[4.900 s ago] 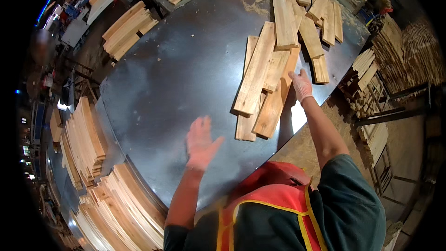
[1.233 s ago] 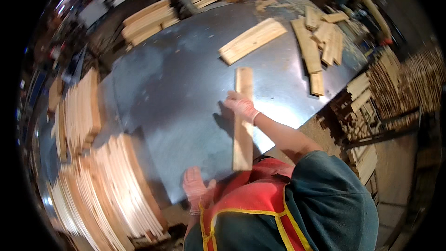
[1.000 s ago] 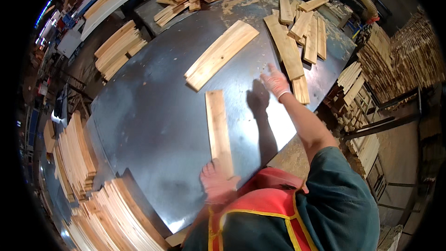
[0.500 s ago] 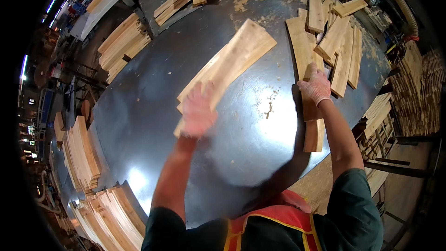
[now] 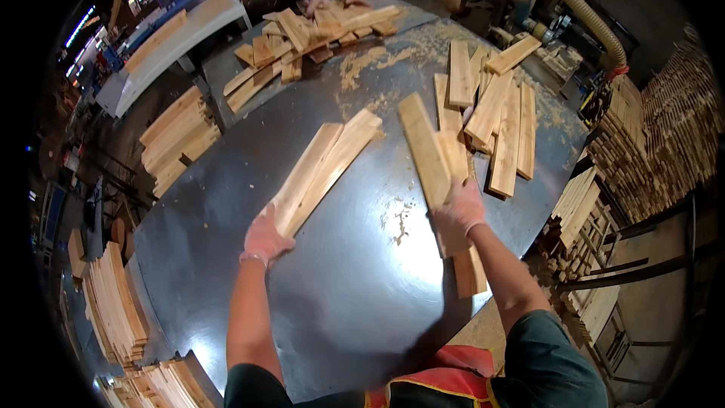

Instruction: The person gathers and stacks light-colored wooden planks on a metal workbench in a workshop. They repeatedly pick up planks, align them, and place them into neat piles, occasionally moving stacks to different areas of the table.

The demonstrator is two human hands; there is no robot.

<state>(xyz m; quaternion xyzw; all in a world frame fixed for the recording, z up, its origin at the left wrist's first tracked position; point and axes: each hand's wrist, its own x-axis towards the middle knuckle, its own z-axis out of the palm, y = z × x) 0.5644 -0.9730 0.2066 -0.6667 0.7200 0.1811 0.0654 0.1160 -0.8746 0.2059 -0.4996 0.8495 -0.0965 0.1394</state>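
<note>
The left hand [image 5: 264, 238] curls round the near ends of pale boards [image 5: 306, 174] stretching ahead; the right hand [image 5: 461, 210] grips a slanting, yellower plank [image 5: 424, 153].

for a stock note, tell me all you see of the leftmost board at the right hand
The leftmost board is long, narrow, flat, pale yellow-brown, apparently bare wood. It slants, far end leftward, over the dark metal-looking table. The right hand grips it toward its near end; whether it is lifted is unclear.

Single fisheye view from head height, downward and forward over the nearby metal table [image 5: 332, 295]
</note>
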